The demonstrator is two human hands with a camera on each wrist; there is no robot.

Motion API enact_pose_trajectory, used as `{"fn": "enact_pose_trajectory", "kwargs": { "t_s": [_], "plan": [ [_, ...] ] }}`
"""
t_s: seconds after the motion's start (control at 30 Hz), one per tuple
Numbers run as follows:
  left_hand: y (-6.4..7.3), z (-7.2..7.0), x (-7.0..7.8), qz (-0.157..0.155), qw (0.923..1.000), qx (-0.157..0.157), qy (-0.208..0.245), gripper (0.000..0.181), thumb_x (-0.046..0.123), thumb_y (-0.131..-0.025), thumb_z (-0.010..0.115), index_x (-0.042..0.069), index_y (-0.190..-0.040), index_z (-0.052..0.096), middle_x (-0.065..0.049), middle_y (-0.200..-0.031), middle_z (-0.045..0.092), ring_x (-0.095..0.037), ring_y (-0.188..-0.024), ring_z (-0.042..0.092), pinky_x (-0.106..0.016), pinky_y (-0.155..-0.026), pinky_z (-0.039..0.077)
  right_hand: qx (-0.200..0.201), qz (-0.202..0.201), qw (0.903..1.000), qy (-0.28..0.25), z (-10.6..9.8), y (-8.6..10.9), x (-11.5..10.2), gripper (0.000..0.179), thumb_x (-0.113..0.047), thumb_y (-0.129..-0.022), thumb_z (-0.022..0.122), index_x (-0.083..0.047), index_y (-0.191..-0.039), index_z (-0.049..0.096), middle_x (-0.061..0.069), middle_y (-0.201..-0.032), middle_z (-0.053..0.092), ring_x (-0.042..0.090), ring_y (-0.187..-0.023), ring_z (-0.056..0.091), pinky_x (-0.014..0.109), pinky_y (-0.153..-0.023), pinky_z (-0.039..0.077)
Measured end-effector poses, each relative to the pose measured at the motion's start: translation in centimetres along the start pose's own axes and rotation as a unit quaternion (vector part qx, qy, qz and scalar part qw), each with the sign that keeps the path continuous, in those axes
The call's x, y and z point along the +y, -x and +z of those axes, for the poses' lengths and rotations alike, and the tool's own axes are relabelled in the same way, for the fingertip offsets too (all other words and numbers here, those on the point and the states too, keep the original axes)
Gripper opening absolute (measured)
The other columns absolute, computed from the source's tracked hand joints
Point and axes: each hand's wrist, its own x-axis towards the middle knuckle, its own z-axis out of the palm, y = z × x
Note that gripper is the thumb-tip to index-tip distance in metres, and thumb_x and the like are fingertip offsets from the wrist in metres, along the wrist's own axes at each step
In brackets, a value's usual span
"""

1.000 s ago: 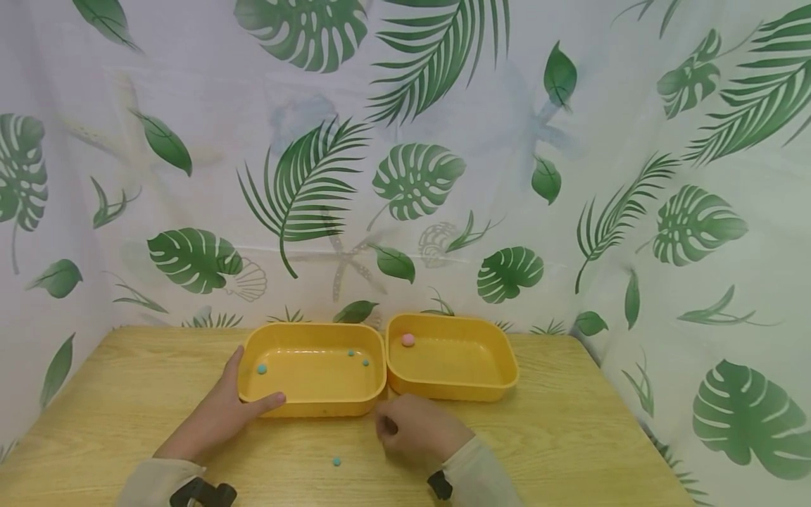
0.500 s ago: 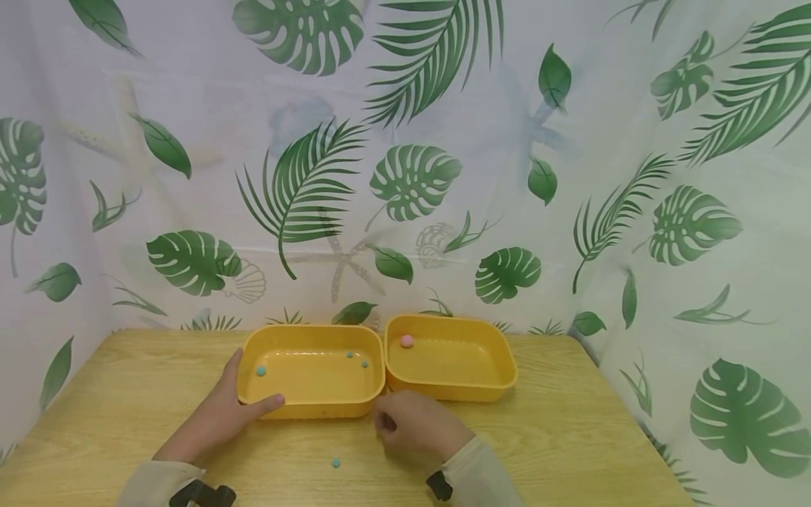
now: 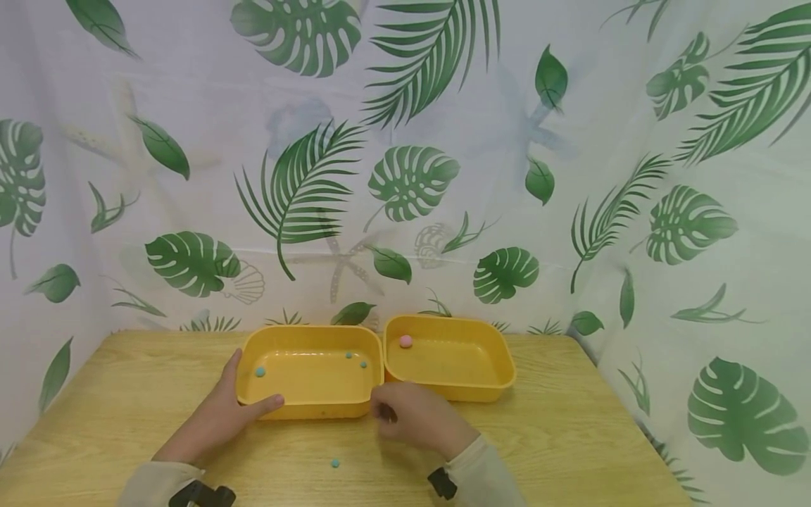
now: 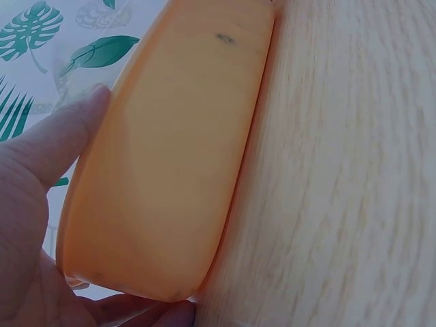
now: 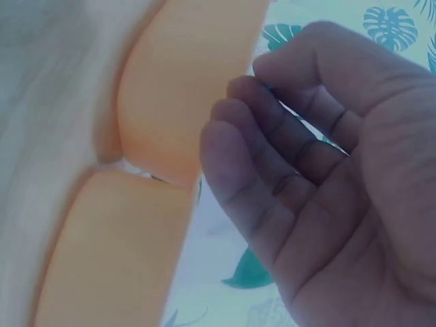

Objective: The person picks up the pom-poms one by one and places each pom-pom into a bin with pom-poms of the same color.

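Note:
My left hand (image 3: 234, 401) grips the near left corner of a yellow plastic box (image 3: 317, 410), thumb over the front rim and fingers round the side. In that box lie a larger teal ball (image 3: 260, 372) and two smaller teal balls (image 3: 348, 355). My right hand (image 3: 421, 419) is by the front corner where the two boxes meet. The right wrist view shows its fingers (image 5: 228, 153) curled, thumb tip close to the index tip, nothing visible between them. Another teal ball (image 3: 335, 462) lies on the table, in front of the left box.
A second yellow box (image 3: 456, 391) stands against the first one's right side and holds a pink ball (image 3: 405, 341). Both are on a wood-grain table (image 3: 557, 436), close to its back edge. A leaf-printed white curtain (image 3: 380, 105) rises behind and at the sides.
My right hand has risen slightly toward the gap between the boxes. My left hand keeps its grip, and the balls lie where they were.

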Motion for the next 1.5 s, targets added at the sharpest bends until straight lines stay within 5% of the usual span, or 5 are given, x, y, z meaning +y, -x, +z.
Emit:
{"fn": "enact_pose_trajectory", "kwargs": {
  "t_s": [0.27, 0.47, 1.2, 1.5],
  "plan": [
    [0.0, -0.1, 0.1, -0.004, 1.0, 0.0, -0.003, 0.131, 0.063, -0.09, 0.071, 0.002, -0.16, -0.023, -0.037, -0.166, -0.002, -0.059, -0.15, 0.011, -0.071, -0.118, 0.018, 0.146, -0.015, 0.9886, 0.035, -1.1, 0.7, 0.6, 0.018, 0.0, -0.084, 0.073, -0.015, -0.087, 0.063, -0.007, -0.081, 0.058, 0.007, -0.073, 0.053, 0.02, -0.067, 0.05],
    [-0.1, -0.1, 0.1, -0.004, 1.0, 0.001, -0.003, 0.132, 0.062, -0.09, 0.072, 0.003, -0.16, -0.023, -0.037, -0.166, -0.003, -0.06, -0.15, 0.01, -0.072, -0.118, 0.017, 0.207, 0.036, 0.9767, 0.043, -1.8, 1.2, 1.2, 0.018, -0.001, -0.084, 0.075, -0.014, -0.09, 0.064, -0.004, -0.086, 0.063, 0.01, -0.077, 0.058, 0.026, -0.07, 0.054],
    [-0.8, 0.2, -0.6, 0.014, 0.9999, 0.008, 0.003, 0.135, 0.061, -0.086, 0.077, 0.003, -0.161, -0.019, -0.037, -0.166, -0.002, -0.059, -0.15, 0.01, -0.071, -0.118, 0.017, 0.232, 0.099, 0.9675, 0.013, -2.3, 1.2, 2.2, 0.016, -0.004, -0.086, 0.076, -0.016, -0.087, 0.065, -0.007, -0.083, 0.063, 0.013, -0.076, 0.061, 0.027, -0.071, 0.055],
    [-0.8, -0.1, -0.8, 0.014, 0.9998, 0.014, 0.009, 0.134, 0.061, -0.087, 0.076, 0.003, -0.162, -0.019, -0.036, -0.167, -0.001, -0.058, -0.151, 0.011, -0.071, -0.119, 0.017, 0.24, 0.095, 0.9657, 0.031, -3.4, -0.7, 1.6, 0.012, -0.008, -0.09, 0.075, -0.016, -0.092, 0.067, -0.007, -0.085, 0.064, 0.011, -0.078, 0.059, 0.028, -0.073, 0.056]
  ]
}}
